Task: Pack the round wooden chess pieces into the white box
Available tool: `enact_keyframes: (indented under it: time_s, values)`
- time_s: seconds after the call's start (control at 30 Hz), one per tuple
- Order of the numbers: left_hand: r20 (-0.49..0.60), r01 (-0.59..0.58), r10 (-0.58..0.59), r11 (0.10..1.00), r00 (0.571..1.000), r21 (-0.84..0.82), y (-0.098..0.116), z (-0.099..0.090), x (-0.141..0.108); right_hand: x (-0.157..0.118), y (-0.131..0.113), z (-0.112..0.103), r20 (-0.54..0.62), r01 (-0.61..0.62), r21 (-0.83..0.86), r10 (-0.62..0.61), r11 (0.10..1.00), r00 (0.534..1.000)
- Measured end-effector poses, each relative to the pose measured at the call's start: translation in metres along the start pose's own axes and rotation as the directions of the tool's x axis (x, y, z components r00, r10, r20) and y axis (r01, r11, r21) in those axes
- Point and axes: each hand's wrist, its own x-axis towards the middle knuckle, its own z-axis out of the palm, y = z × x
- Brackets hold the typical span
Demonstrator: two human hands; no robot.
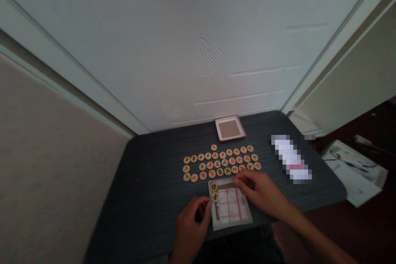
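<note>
Round wooden pieces with red or black characters (pixel 217 164) lie in rows on the dark table. In front of them is a shallow white box (pixel 250 218) holding a folded sheet with pink lines (pixel 230 206). Two black-marked pieces (pixel 214 196) rest at the box's left side, one behind the other. My left hand (pixel 192 222) is at the box's left edge, thumb and fingers curled together beside the nearer piece. My right hand (pixel 261 192) is over the box's back right corner, fingertips pinched; whatever they grip is too small to make out.
An open box lid (pixel 230 128) lies at the table's back edge by a white panel with hearts. A blurred white item (pixel 291 159) lies on the right of the dark table (pixel 148 181). Beyond the right edge stands a white box with cables (pixel 355 171).
</note>
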Motion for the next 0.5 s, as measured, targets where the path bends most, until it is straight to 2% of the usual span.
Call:
enact_keyframes:
  time_s: [0.1, 0.2, 0.37, 0.5]
  values:
    - [-0.012, 0.019, -0.019, 1.0, 1.0, 0.001, -0.001, 0.001, 0.001, 0.009, -0.006, -0.013, 0.016, 0.013, -0.001, -0.013, 1.0, 1.0]
    - [-0.041, 0.04, -0.041, 0.999, 0.998, -0.018, 0.0, 0.001, 0.001, 0.021, -0.016, -0.015, 0.094, 0.025, -0.01, -0.024, 1.0, 0.995]
    - [-0.153, 0.085, -0.093, 0.995, 0.984, -0.055, 0.002, 0.002, -0.001, 0.044, -0.036, 0.002, 0.253, 0.079, -0.038, -0.066, 0.996, 0.965]
    - [-0.231, 0.075, -0.092, 0.994, 0.969, -0.083, 0.0, 0.009, -0.003, 0.062, -0.043, 0.018, 0.312, 0.106, -0.058, -0.083, 0.993, 0.947]
